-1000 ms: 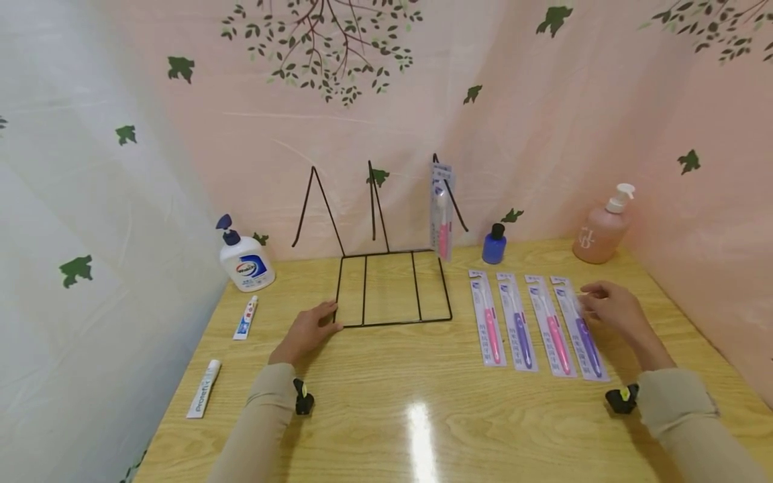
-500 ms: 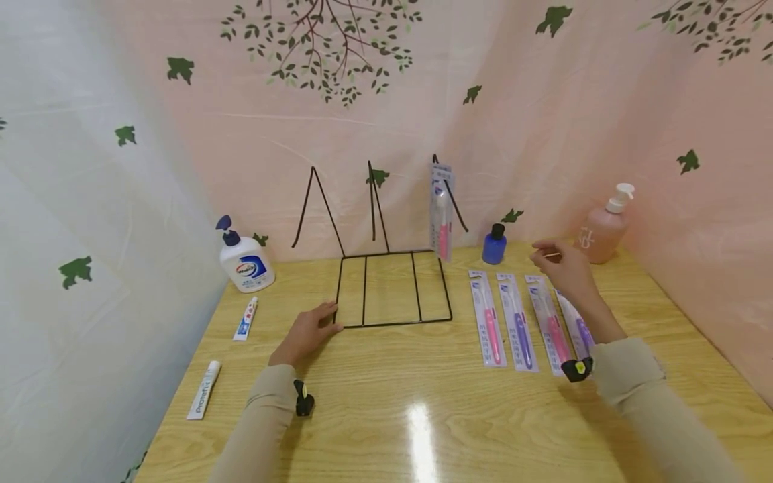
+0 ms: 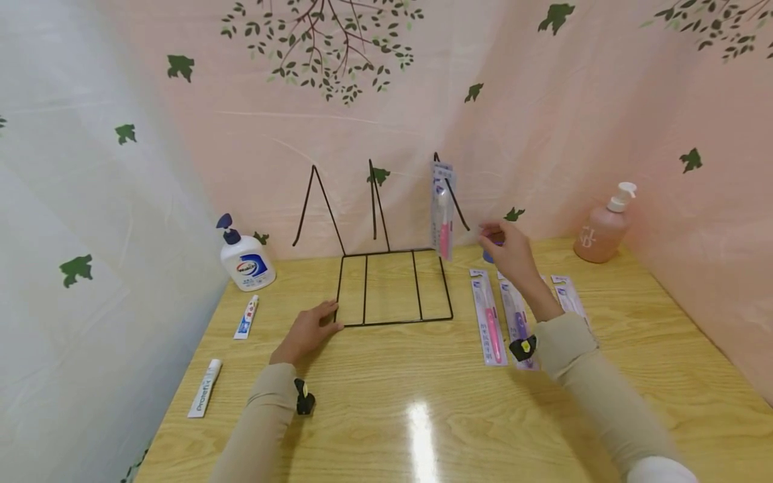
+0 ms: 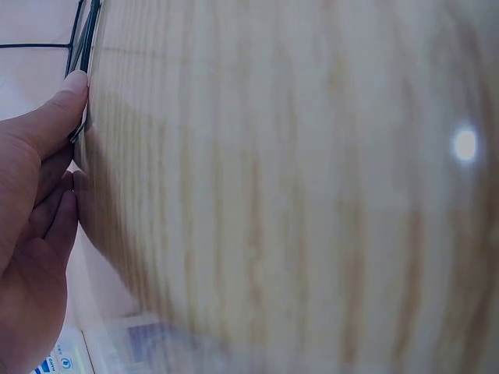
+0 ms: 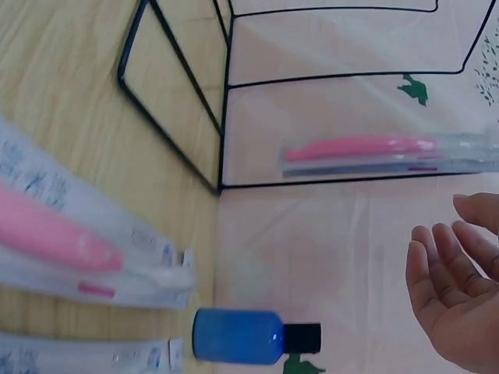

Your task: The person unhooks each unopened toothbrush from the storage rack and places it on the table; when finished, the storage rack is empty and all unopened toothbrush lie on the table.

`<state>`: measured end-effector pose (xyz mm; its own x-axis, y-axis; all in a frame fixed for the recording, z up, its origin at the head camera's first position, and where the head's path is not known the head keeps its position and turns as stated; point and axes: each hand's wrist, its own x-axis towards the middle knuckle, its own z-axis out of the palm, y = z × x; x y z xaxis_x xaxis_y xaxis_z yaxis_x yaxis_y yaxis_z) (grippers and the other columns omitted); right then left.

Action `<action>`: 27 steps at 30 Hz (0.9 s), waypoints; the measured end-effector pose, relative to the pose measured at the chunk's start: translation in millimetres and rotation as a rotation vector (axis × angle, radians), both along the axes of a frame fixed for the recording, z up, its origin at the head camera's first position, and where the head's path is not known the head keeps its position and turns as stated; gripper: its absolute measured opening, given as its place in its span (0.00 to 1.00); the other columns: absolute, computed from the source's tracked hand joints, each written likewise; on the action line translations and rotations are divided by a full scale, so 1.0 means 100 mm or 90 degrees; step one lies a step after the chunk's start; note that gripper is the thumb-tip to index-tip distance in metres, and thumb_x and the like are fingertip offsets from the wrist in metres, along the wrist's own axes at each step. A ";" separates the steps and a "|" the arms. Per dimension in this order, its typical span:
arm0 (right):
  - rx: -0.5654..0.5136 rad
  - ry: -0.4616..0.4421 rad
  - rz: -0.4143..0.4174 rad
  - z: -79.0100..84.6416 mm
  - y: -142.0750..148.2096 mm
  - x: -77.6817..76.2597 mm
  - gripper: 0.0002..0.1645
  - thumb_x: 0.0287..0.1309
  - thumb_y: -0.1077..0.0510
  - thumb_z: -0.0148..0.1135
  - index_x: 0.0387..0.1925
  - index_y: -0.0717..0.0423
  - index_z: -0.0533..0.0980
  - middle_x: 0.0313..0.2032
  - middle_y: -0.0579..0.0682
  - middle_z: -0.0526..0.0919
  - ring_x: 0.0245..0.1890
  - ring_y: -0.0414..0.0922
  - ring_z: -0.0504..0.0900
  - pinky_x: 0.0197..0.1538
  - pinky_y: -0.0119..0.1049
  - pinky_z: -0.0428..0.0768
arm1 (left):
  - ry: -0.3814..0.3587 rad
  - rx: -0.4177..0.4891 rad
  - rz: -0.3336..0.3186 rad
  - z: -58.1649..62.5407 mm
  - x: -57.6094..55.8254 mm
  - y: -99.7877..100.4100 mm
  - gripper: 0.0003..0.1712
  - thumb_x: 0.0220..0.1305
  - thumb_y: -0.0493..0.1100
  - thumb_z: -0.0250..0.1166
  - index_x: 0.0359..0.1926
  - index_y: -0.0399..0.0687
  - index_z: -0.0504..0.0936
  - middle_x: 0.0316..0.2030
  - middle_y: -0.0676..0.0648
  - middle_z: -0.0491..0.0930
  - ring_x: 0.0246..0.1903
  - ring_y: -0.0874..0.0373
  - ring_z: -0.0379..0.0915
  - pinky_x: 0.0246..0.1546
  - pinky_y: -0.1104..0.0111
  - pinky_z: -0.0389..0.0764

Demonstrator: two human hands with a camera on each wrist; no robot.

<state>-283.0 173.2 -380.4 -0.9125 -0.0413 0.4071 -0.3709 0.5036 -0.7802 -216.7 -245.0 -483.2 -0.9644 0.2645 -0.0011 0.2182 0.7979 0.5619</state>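
Note:
My left hand (image 3: 308, 330) pinches the front left corner of a black wire display rack (image 3: 392, 323), thumb and fingers at the wire. In the left wrist view the thumb (image 4: 54, 117) lies along it. Packaged toothbrushes (image 3: 443, 221) hang on the rack's right hook, a pink one in front. Right of that hook my right hand (image 3: 510, 251) is raised with loosely bent fingers, holding nothing, and partly covers a small blue bottle (image 5: 238, 335). Packaged toothbrushes, such as a pink one (image 3: 490, 322) and a purple one (image 3: 518, 322), lie in a row below; my forearm hides part of the row.
A white pump bottle (image 3: 246, 265) and two tubes, a small toothpaste tube (image 3: 245, 318) and a white tube (image 3: 205, 389), are at the left. A pink pump bottle (image 3: 600, 231) stands at the back right. A printed curtain (image 3: 272, 121) hangs behind the table (image 3: 362, 402).
My right hand has moved left, from beside the rightmost toothbrush pack to near the right hook, still holding nothing. The left hand has stayed at the rack's corner.

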 end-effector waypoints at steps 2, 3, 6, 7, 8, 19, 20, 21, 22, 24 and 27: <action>-0.019 0.002 0.008 0.03 -0.08 -0.03 0.19 0.64 0.58 0.60 0.54 0.61 0.74 0.45 0.59 0.81 0.44 0.50 0.79 0.43 0.22 0.74 | -0.001 0.001 0.000 0.00 0.00 0.00 0.34 0.65 0.50 0.62 0.69 0.43 0.65 0.70 0.42 0.61 0.70 0.43 0.54 0.69 0.50 0.59; -0.027 0.006 0.007 0.04 -0.12 -0.05 0.19 0.64 0.58 0.60 0.54 0.61 0.74 0.45 0.59 0.81 0.44 0.51 0.79 0.45 0.25 0.76 | 0.000 0.001 0.001 0.00 -0.01 0.00 0.34 0.65 0.50 0.62 0.69 0.43 0.65 0.70 0.42 0.61 0.70 0.43 0.54 0.69 0.50 0.59; -0.053 0.015 -0.006 0.08 -0.25 -0.13 0.19 0.62 0.61 0.62 0.53 0.61 0.74 0.45 0.59 0.81 0.45 0.52 0.79 0.49 0.38 0.80 | -0.003 0.001 0.005 -0.01 -0.01 -0.01 0.34 0.65 0.50 0.62 0.69 0.44 0.65 0.70 0.43 0.61 0.70 0.43 0.54 0.69 0.50 0.59; -0.061 0.021 -0.008 0.09 -0.28 -0.15 0.18 0.61 0.61 0.62 0.53 0.61 0.75 0.45 0.60 0.81 0.46 0.53 0.79 0.51 0.42 0.80 | -0.004 0.000 0.007 -0.01 -0.02 -0.01 0.34 0.65 0.50 0.62 0.69 0.44 0.65 0.70 0.43 0.62 0.70 0.43 0.54 0.69 0.50 0.59; -0.070 0.026 -0.012 0.09 -0.32 -0.18 0.18 0.61 0.61 0.63 0.52 0.62 0.75 0.45 0.60 0.81 0.46 0.54 0.80 0.52 0.46 0.80 | -0.006 -0.001 0.009 -0.01 -0.02 -0.01 0.35 0.65 0.50 0.62 0.69 0.44 0.65 0.70 0.43 0.62 0.70 0.43 0.54 0.69 0.50 0.59; -0.124 0.044 -0.014 0.14 -0.55 -0.26 0.16 0.62 0.59 0.62 0.48 0.64 0.73 0.43 0.60 0.81 0.45 0.52 0.80 0.50 0.44 0.81 | 0.002 -0.010 0.004 -0.01 -0.01 0.00 0.34 0.65 0.50 0.62 0.69 0.44 0.66 0.69 0.42 0.62 0.70 0.43 0.55 0.69 0.49 0.59; -0.125 0.045 -0.015 0.15 -0.56 -0.26 0.16 0.62 0.59 0.61 0.48 0.64 0.73 0.43 0.60 0.80 0.45 0.51 0.80 0.49 0.43 0.81 | 0.000 -0.010 0.006 -0.01 -0.01 0.00 0.34 0.65 0.50 0.62 0.69 0.44 0.66 0.69 0.42 0.62 0.70 0.43 0.54 0.69 0.49 0.59; -0.131 0.047 -0.014 0.15 -0.57 -0.26 0.15 0.62 0.60 0.61 0.48 0.64 0.73 0.42 0.60 0.80 0.44 0.51 0.80 0.49 0.41 0.81 | 0.000 -0.010 0.006 -0.01 -0.01 -0.01 0.34 0.65 0.50 0.62 0.69 0.44 0.66 0.69 0.42 0.62 0.70 0.43 0.54 0.69 0.49 0.59; -0.133 0.050 -0.015 0.15 -0.58 -0.26 0.15 0.62 0.60 0.61 0.47 0.64 0.73 0.41 0.60 0.80 0.43 0.50 0.79 0.48 0.40 0.81 | -0.001 -0.010 0.008 -0.01 -0.01 -0.01 0.34 0.65 0.50 0.62 0.69 0.44 0.66 0.70 0.42 0.62 0.70 0.43 0.54 0.69 0.49 0.59; -0.139 0.059 -0.017 0.15 -0.60 -0.27 0.14 0.62 0.61 0.61 0.47 0.64 0.74 0.39 0.60 0.80 0.41 0.47 0.79 0.45 0.36 0.81 | 0.000 -0.007 0.009 -0.01 -0.01 -0.02 0.34 0.65 0.49 0.62 0.69 0.44 0.66 0.70 0.42 0.62 0.70 0.43 0.54 0.69 0.49 0.59; -0.142 0.073 -0.021 0.14 -0.60 -0.29 0.13 0.62 0.61 0.61 0.46 0.64 0.74 0.38 0.59 0.81 0.37 0.42 0.78 0.41 0.29 0.80 | 0.003 -0.004 0.006 0.00 -0.01 -0.02 0.34 0.65 0.48 0.63 0.68 0.42 0.66 0.69 0.41 0.62 0.70 0.42 0.54 0.69 0.48 0.59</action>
<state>-312.0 112.9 -366.1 -0.8592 0.0898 0.5038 -0.4498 0.3370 -0.8271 -217.7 -247.1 -483.7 -0.9668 0.2553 0.0025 0.2136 0.8034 0.5558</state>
